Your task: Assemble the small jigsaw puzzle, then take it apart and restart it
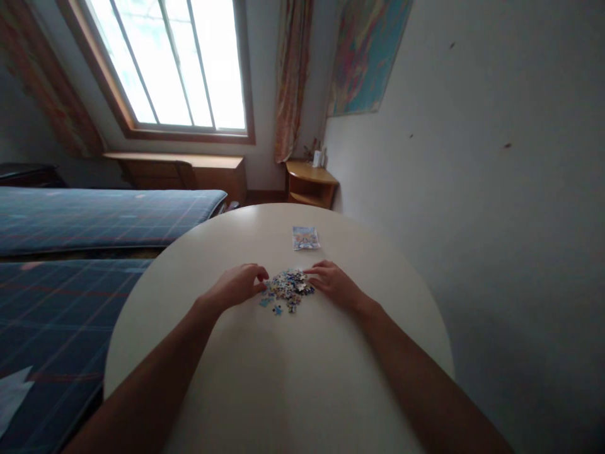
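A heap of small jigsaw puzzle pieces (286, 287) lies on the round white table (265, 378), with a few loose pieces at its near edge. My left hand (240, 284) is at the heap's left side, fingers curved and apart, the tips close to the pieces. On the opposite side, my right hand (331, 282) has its fingers stretched out over the right edge of the heap, seemingly touching it. Neither hand shows a piece held. Beyond the heap lies a small printed picture sheet or packet (305, 238).
To the left are two beds with blue plaid covers (70, 315), close to the table's edge. A wall (510, 221) runs along the right. A corner cabinet (312, 180) and a wooden desk (212, 162) stand beyond, below a window (170, 63).
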